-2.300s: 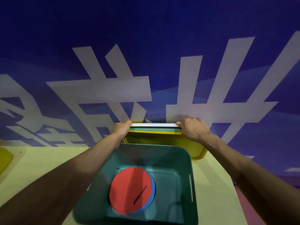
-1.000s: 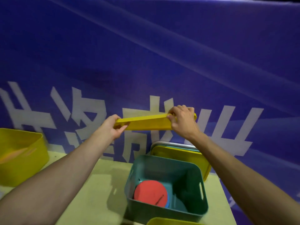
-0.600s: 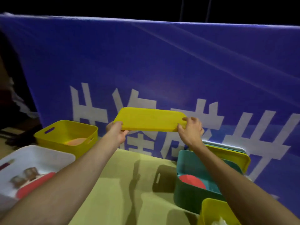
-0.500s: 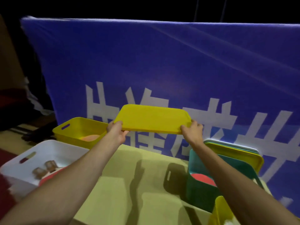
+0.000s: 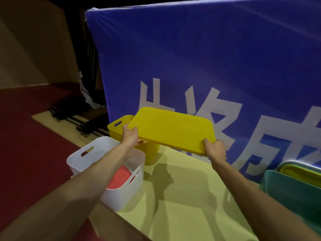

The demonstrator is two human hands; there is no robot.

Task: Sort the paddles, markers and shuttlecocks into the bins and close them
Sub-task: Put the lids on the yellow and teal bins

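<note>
Lid [image 5: 173, 129] now seemingly over yellow bin [image 5: 115, 131], both hands' [image 5: 129, 137] [image 5: 215, 150] fingers [image 5: 134, 132] around it; yellowish table [image 5: 182, 197].

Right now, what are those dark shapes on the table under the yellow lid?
Head view: shadows, falling on the table below the yellow lid and the left hand and right hand gripping it; same view, the red floor at left is dim.

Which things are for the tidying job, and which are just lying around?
For the job: yellow lid in left hand and right hand; yellow bin; white bin with red paddle; teal bin; spare lids.
Just there: blue banner; dark gear.
</note>
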